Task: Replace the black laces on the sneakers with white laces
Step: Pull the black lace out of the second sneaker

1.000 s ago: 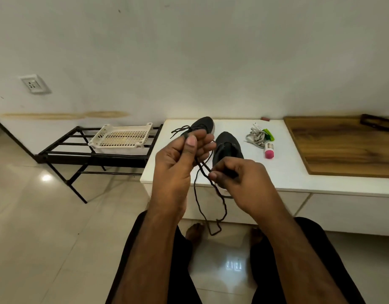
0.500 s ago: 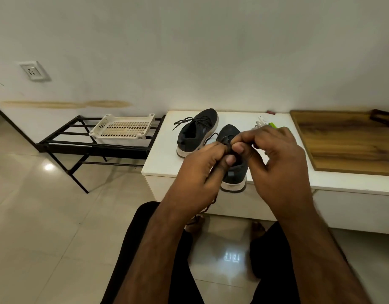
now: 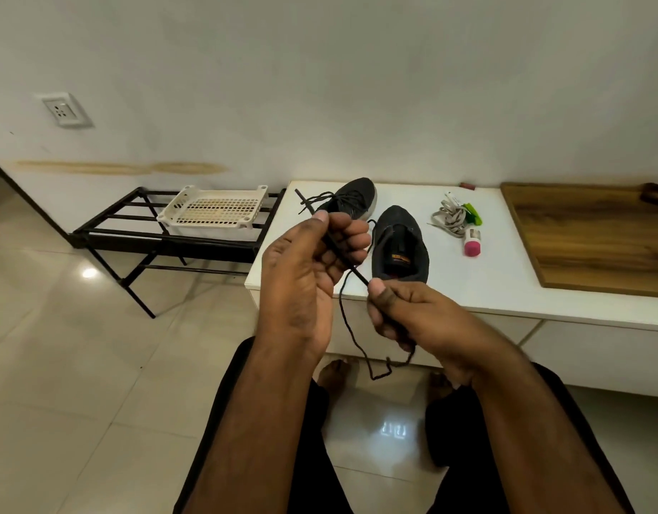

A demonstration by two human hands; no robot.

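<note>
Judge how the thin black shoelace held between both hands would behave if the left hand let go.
The thin black shoelace probably flops down at once: below the right hand its slack already hangs in loose curls. It looks very light, so the right hand's pinch likely keeps it. Only the short span up to the left hand runs straight.

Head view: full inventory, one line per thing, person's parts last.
sneaker with laces: 1, black, far on the white table, still laced
unlaced sneaker: 1, black, nearer on the table, right of the first
black lace: 1, taut between both hands, rest dangling toward the floor
white laces: 1 bundle, off-white, table, right of the sneakers
small bottle: 1, white with pink end, beside the white laces
green item: 1, by the white laces, unclear what
white table: 1
wooden board: 1, brown, table's right end
plastic tray: 1, white, on the rack
metal rack: 1, black, left of table
wall socket: 1, white
left hand: grip on lace
right hand: pinching lace
</note>
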